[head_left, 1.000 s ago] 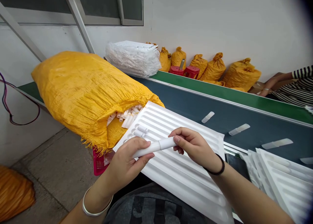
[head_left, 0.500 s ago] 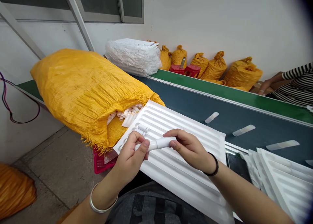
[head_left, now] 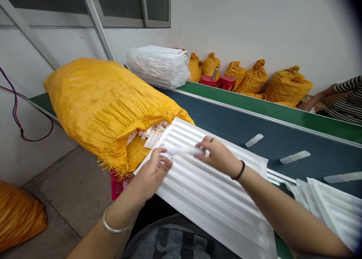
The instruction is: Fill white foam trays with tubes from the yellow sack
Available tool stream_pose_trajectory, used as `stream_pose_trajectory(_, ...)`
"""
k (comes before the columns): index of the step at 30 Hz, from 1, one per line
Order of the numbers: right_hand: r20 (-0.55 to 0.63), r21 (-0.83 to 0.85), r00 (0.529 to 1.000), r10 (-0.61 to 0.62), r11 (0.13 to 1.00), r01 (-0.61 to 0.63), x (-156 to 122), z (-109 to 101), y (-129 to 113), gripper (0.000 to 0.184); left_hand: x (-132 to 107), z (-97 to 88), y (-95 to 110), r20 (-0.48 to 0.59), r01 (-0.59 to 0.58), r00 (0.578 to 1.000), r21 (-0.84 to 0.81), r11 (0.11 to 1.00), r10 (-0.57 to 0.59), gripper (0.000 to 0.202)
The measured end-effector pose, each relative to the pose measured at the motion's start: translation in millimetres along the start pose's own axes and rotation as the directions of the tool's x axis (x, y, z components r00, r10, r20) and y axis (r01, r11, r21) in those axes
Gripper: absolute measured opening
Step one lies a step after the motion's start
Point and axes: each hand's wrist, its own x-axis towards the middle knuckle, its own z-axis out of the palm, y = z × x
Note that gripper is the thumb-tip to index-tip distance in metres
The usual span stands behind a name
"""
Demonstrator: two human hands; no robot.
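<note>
My right hand point(head_left: 216, 155) grips one end of a white plastic tube point(head_left: 185, 150), which is smeared by motion over the tray. My left hand point(head_left: 154, 172) is by the tray's left edge, thumb and fingers apart with nothing seen between them. Beneath both hands lies a white grooved tray point(head_left: 215, 202). At its left end a tube with small dark print point(head_left: 169, 149) rests in a groove, partly covered by the blur and my fingers. Beside the tray, a large yellow woven sack point(head_left: 104, 108) lies with its mouth open, showing many white tubes point(head_left: 154, 134).
On the dark conveyor belt point(head_left: 226, 125) lie several tubes point(head_left: 295, 157). More grooved trays point(head_left: 336, 206) are stacked at the right. A plastic-wrapped bundle point(head_left: 158, 68) stands behind the sack. Tied yellow sacks point(head_left: 256, 77) and red stools point(head_left: 226, 82) line the wall; a person in striped sleeves point(head_left: 345, 100) is far right.
My left hand has let go of the tube. My right hand has carried it slightly up and over the tray's grooves. The whole view has shifted a little.
</note>
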Motion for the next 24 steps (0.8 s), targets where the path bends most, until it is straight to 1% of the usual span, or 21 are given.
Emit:
stream_pose_trajectory(1, -0.094, -0.093, 0.985, 0.144, 0.984, -0.152, 14, -4, 19, 0.027, 9, -13.2, -9, -0.108, 0.000, 0.994, 0.125, 0.992, 0.014, 0.044)
stream_pose_trajectory(2, -0.161, -0.134, 0.951, 0.263, 0.949, -0.286, 27, -8, 39, 0.030, 19, -26.5, -19, -0.243, 0.035, 0.970, 0.252, 0.967, 0.028, 0.041)
stream_pose_trajectory(3, -0.202, -0.148, 0.914, 0.351, 0.912, -0.382, 39, -12, 59, 0.032, 30, -39.0, -29, -0.350, 0.092, 0.936, 0.364, 0.927, 0.044, 0.036)
stream_pose_trajectory(4, -0.217, -0.154, 0.878, 0.426, 0.873, -0.462, 50, -15, 78, 0.031, 41, -49.9, -39, -0.394, 0.135, 0.918, 0.411, 0.902, 0.042, 0.030)
stream_pose_trajectory(5, -0.206, -0.157, 0.851, 0.483, 0.842, -0.516, 58, -17, 96, 0.029, 53, -58.3, -48, -0.412, 0.166, 0.911, 0.444, 0.880, 0.036, 0.025)
stream_pose_trajectory(7, -0.154, -0.172, 0.802, 0.577, 0.784, -0.597, 67, -18, 122, 0.022, 76, -66.7, -64, -0.384, 0.185, 0.923, 0.471, 0.862, 0.012, 0.015)
stream_pose_trajectory(9, -0.089, -0.201, 0.768, 0.634, 0.744, -0.637, 69, -17, 136, 0.018, 95, -65.3, -77, -0.348, 0.189, 0.937, 0.494, 0.849, -0.006, 0.011)
stream_pose_trajectory(11, -0.041, -0.246, 0.742, 0.670, 0.713, -0.657, 67, -21, 139, 0.017, 110, -59.6, -88, -0.322, 0.192, 0.946, 0.506, 0.841, -0.022, 0.014)
stream_pose_trajectory(14, -0.009, -0.341, 0.702, 0.712, 0.658, -0.671, 59, -41, 127, 0.016, 119, -55.1, -97, -0.312, 0.197, 0.950, 0.519, 0.832, -0.030, 0.029)
stream_pose_trajectory(15, -0.010, -0.367, 0.703, 0.711, 0.652, -0.664, 55, -48, 118, 0.019, 117, -56.1, -98, -0.321, 0.198, 0.947, 0.525, 0.828, -0.023, 0.033)
stream_pose_trajectory(16, -0.008, -0.384, 0.720, 0.694, 0.663, -0.643, 51, -53, 107, 0.023, 113, -57.9, -98, -0.334, 0.197, 0.943, 0.531, 0.824, -0.011, 0.034)
stream_pose_trajectory(17, 0.005, -0.390, 0.755, 0.656, 0.696, -0.603, 48, -55, 93, 0.027, 106, -60.3, -97, -0.347, 0.191, 0.938, 0.535, 0.823, 0.009, 0.034)
stream_pose_trajectory(18, 0.029, -0.383, 0.799, 0.601, 0.745, -0.546, 44, -52, 78, 0.028, 98, -62.6, -95, -0.357, 0.175, 0.933, 0.540, 0.823, 0.036, 0.032)
stream_pose_trajectory(19, 0.069, -0.363, 0.843, 0.533, 0.800, -0.477, 42, -46, 61, 0.027, 89, -64.2, -93, -0.364, 0.148, 0.928, 0.543, 0.826, 0.073, 0.030)
stream_pose_trajectory(20, 0.122, -0.332, 0.891, 0.437, 0.864, -0.378, 41, -35, 43, 0.025, 79, -64.7, -90, -0.367, 0.114, 0.923, 0.546, 0.830, 0.115, 0.028)
stream_pose_trajectory(21, 0.176, -0.293, 0.930, 0.324, 0.919, -0.265, 41, -20, 26, 0.024, 68, -63.7, -88, -0.365, 0.077, 0.917, 0.553, 0.829, 0.158, 0.028)
stream_pose_trajectory(22, 0.219, -0.251, 0.954, 0.203, 0.957, -0.146, 42, -2, 10, 0.025, 58, -61.3, -86, -0.358, 0.027, 0.911, 0.551, 0.834, 0.207, 0.027)
stream_pose_trajectory(24, 0.250, -0.192, 0.968, 0.013, 0.981, 0.036, 47, 35, -18, 0.027, 40, -53.0, -82, -0.340, -0.134, 0.883, 0.480, 0.867, 0.325, 0.025)
